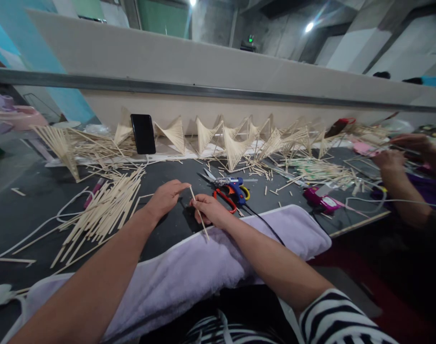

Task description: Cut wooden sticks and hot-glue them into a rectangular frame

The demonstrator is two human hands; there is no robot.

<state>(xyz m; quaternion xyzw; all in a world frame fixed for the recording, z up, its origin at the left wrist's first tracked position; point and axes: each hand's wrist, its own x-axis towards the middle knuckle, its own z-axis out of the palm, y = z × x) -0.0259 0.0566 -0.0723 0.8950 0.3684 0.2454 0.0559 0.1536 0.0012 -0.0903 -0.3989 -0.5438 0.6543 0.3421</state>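
Between my two hands is a thin wooden stick [204, 225], slanting down toward me over the table edge. My left hand [167, 198] pinches its upper end between the fingertips. My right hand [210, 210] is closed around it lower down, with thumb and fingers pressed together. Just beyond my right hand lie red-handled scissors [225, 200] and a blue glue gun [236, 187] with a yellow part and a black cord. A loose pile of wooden sticks [103, 205] lies to the left of my left hand.
Twisted stick-built shapes [235, 148] stand in a row along the back, beside an upright black phone [143, 134]. A lilac cloth [200, 267] covers the front edge. At right are a magenta glue gun [321, 199], white cords and another person's hands [392, 160].
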